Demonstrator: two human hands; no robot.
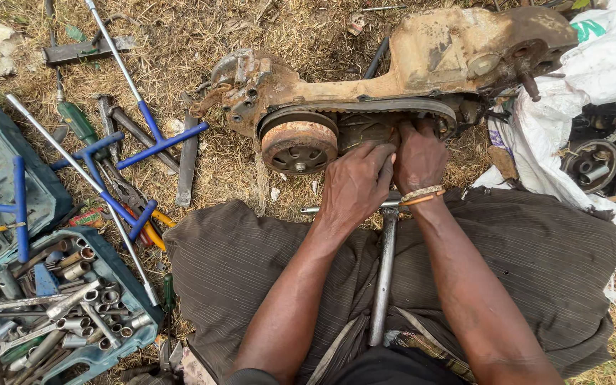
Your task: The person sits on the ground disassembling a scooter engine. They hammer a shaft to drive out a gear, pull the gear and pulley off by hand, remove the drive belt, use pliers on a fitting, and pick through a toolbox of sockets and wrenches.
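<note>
Both of your hands pressed side by side into the middle of the rusty, mud-caked scooter engine casing (422, 64), which lay on its side on the dry straw-covered ground (286, 28) directly ahead of your knees. Your left hand (354, 185) curled its fingers over the dark part between the two pulleys, fingertips tucked in under the black rubber drive belt (365, 107). Your right hand (418, 158), with a pale and orange band at the wrist, sat just beside it, touching it, fingers bent down into the same gap. Whether either hand actually pinched anything could not be told, because the fingertips were hidden inside the casing.

From the head view, the belt looped around a round, rust-brown clutch pulley (299, 146) at the left end of the casing. A long grey steel T-handle wrench (384, 271) lay across your lap on the brown striped cloth (536, 257), its crossbar just under your wrists. To your left, blue-handled T-wrenches (147, 128) lay crossed on the ground, near an open teal plastic toolbox (119, 274) packed with metal sockets. To your right, a white woven sack (593, 78) rested against the casing, with round dark engine parts (593, 164) lying on it.
</note>
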